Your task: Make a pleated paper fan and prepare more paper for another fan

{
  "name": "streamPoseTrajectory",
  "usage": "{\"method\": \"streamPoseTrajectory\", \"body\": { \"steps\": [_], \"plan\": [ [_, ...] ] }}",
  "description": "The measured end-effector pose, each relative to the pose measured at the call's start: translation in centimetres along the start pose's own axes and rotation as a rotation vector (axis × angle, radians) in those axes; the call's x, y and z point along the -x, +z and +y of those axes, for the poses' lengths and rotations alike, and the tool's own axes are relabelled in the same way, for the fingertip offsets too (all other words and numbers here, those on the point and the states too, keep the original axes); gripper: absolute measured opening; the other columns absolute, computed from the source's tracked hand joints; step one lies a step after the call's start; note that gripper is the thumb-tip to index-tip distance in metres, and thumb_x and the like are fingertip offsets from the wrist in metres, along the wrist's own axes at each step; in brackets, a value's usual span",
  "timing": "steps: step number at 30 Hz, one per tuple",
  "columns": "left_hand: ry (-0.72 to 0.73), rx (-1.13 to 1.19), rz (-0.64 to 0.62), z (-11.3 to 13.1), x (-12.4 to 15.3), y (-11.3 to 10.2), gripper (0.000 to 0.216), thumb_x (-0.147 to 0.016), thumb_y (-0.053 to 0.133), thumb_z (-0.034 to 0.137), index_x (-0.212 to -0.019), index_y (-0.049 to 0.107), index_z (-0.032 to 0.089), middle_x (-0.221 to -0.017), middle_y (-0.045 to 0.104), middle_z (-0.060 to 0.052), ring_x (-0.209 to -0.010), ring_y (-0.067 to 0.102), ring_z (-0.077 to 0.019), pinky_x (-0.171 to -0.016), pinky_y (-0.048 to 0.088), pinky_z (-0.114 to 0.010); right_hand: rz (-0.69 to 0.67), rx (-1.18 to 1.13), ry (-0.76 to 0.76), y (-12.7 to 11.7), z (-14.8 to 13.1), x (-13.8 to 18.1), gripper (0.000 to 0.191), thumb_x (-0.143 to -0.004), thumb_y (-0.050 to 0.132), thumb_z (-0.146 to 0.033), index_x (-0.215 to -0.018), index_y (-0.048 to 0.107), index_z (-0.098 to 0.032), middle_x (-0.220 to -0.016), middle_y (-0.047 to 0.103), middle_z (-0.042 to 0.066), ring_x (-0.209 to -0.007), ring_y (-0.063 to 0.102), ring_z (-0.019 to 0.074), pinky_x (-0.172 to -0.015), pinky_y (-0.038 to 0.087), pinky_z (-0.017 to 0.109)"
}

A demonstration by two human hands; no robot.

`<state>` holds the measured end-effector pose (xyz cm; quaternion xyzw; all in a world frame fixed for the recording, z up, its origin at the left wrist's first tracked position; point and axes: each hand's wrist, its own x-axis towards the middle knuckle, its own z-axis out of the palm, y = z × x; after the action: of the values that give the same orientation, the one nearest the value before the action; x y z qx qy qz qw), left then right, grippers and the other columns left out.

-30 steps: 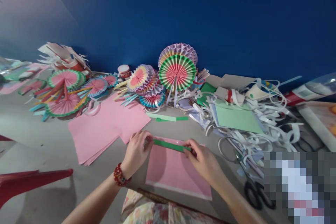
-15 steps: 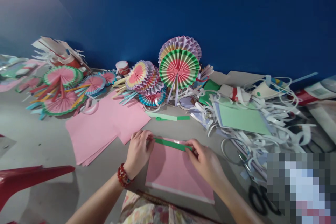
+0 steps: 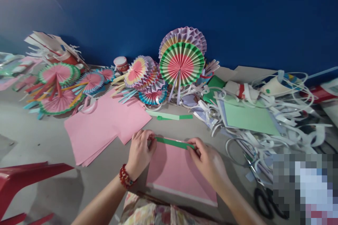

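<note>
A narrow dark green paper strip (image 3: pixel 173 142) lies along the far edge of a pink paper sheet (image 3: pixel 176 172) in front of me. My left hand (image 3: pixel 141 151), with a red bead bracelet on the wrist, pinches the strip's left end. The strip's right end is pinched by my right hand (image 3: pixel 208 161). Both hands rest on the pink sheet, fingers closed on the strip.
A stack of pink sheets (image 3: pixel 102 126) lies to the left. Folded paper fans (image 3: pixel 181 64) stand against the blue wall, more fans (image 3: pixel 59 88) at far left. Pale green strips (image 3: pixel 169 116), a green sheet (image 3: pixel 248 117), white paper scraps (image 3: pixel 277 112), scissors (image 3: pixel 264 197), a red chair (image 3: pixel 23 182).
The hands keep hold of the green strip on the pink sheet, almost in place. The view has tilted a little, so the fans sit higher in the picture.
</note>
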<state>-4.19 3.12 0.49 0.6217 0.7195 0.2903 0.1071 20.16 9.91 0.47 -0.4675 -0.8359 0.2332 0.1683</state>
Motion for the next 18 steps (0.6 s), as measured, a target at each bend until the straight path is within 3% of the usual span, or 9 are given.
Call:
{"method": "streamPoseTrajectory", "body": {
  "steps": [18],
  "plan": [
    [-0.033, -0.020, -0.009, 0.18, -0.29, 0.03, 0.013, -0.086, 0.056, 0.013, -0.094, 0.053, 0.023, -0.080, 0.062, 0.000, -0.081, 0.060, -0.0211, -0.080, 0.043, -0.035, 0.020, -0.006, 0.033, 0.31, 0.21, -0.06, 0.013, -0.095, 0.048, -0.032, -0.095, 0.059, -0.024, -0.064, 0.066, -0.003, -0.052, 0.061, 0.0154, -0.052, 0.036, 0.025]
  ]
}}
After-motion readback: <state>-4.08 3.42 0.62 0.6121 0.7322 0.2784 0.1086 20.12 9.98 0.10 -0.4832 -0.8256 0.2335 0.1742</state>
